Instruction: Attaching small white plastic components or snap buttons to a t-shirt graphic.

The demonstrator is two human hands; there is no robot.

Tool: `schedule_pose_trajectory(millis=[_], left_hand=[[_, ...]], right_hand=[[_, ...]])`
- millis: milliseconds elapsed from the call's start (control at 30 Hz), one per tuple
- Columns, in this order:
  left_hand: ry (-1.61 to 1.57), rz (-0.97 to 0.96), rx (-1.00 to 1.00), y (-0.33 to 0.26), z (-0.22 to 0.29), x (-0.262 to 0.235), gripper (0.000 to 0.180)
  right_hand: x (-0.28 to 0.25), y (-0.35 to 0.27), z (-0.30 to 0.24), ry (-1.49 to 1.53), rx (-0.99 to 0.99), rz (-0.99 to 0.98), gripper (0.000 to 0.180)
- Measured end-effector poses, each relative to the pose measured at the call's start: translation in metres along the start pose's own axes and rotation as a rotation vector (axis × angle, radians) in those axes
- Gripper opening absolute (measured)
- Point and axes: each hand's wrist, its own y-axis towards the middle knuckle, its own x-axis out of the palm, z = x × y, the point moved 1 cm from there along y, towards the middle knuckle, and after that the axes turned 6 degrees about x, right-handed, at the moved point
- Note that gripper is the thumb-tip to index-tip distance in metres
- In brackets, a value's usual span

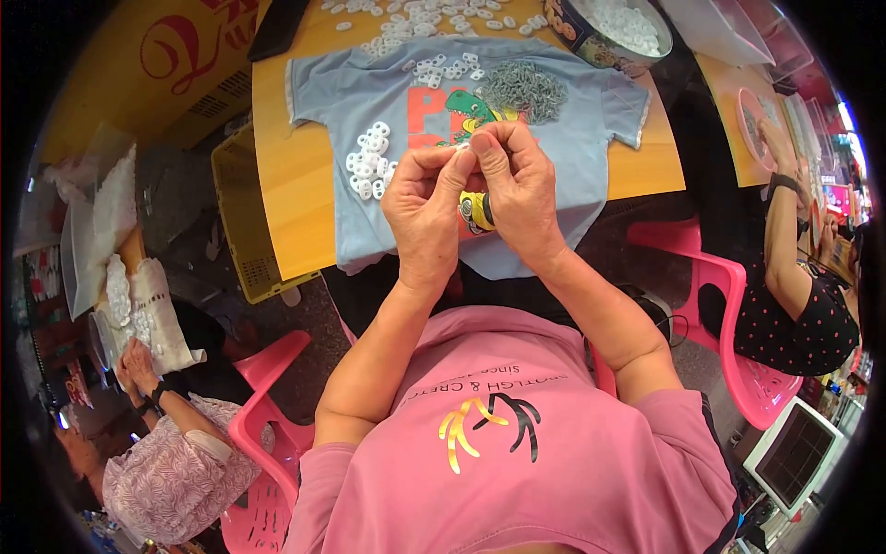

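Narrow pinch, thumbs against forefingers: our left hand (423, 214) and right hand (522, 196) meet on small white piece (463, 146) (mostly hidden), held above blue-grey shirt (355, 102). We judge it light, stiff, smooth enough to slip; we'd take it lightly by opposite edges.

One head-worn fisheye view — steeply downward; close above the left hand (425, 210) and right hand (522, 196)
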Motion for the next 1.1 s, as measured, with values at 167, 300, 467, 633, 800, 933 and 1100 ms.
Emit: schedule_pose_trajectory(millis=[167, 300, 467, 633, 800, 933, 1100], left_hand=[[-0.016, -0.025, -0.146, 0.004, 0.008, 0.000, 0.012], [-0.045, -0.054, -0.194, 0.003, 0.017, -0.001, 0.015], [-0.103, -0.038, -0.225, 0.002, 0.021, 0.003, 0.015], [-0.176, -0.006, -0.242, 0.004, 0.018, -0.002, 0.015], [-0.105, 0.023, -0.210, 0.006, 0.019, -0.004, 0.015], [-0.077, -0.005, -0.279, 0.003, 0.016, -0.001, 0.015], [-0.059, -0.018, -0.295, 0.000, 0.015, 0.003, 0.015]], right_hand=[[-0.017, 0.006, -0.004, 0.052, 0.188, -0.128, 0.019], [-0.029, 0.008, -0.014, -0.126, 0.078, -0.244, 0.017], [-0.027, 0.004, -0.019, -0.150, -0.037, -0.271, 0.016], [-0.032, 0.008, -0.013, 0.102, 0.154, -0.262, 0.022], [-0.037, 0.009, -0.017, 0.322, 0.280, -0.225, 0.025], [-0.038, 0.012, -0.016, 0.206, 0.181, -0.219, 0.019], [-0.037, 0.011, -0.006, -0.026, -0.007, -0.172, 0.013]])
